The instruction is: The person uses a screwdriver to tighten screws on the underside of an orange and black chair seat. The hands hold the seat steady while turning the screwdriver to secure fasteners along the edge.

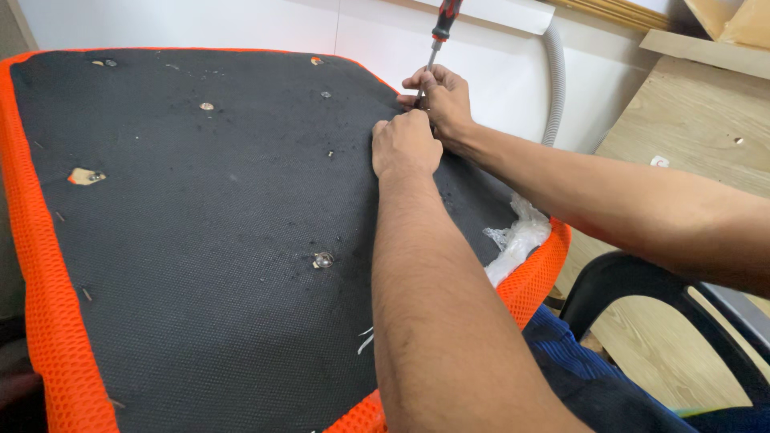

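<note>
An upturned chair seat [200, 240] fills the view, covered in black fabric with an orange mesh border [36, 265]. At its far right edge my right hand [439, 98] is shut on the shaft of a screwdriver [441, 28] with a red and black handle, held nearly upright against the seat's rim. My left hand [405, 144] is closed in a fist just in front of it, pressing on the black fabric near the edge. Several metal screw inserts [323, 259] dot the fabric.
Torn white plastic wrap [513, 240] sticks out at the seat's right edge. A grey corrugated hose [555, 80] runs down the white wall. Light wooden boards [690, 136] stand at right, above a black chair armrest [642, 281]. A torn spot [84, 176] shows at left.
</note>
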